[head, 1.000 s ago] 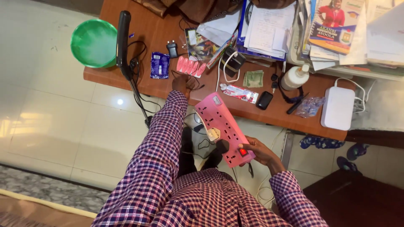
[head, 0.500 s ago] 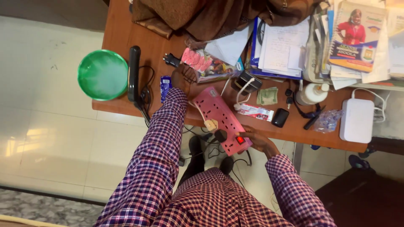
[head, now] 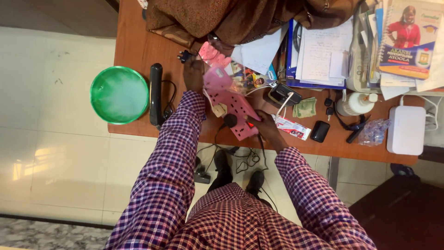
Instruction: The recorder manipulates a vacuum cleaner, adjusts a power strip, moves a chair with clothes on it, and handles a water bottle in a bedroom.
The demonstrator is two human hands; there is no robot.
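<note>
Head view: power strip (head: 230, 102) now on desk (head: 138, 46)

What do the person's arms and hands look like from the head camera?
Both arms wear long sleeves of a checked shirt, a plaid of purple, red and white with fine dark lines. The left sleeve and right sleeve both reach the wrist with buttoned-style cuffs. The left hand and right hand are bare: no gloves, and no rings or watch that can be made out.
</note>
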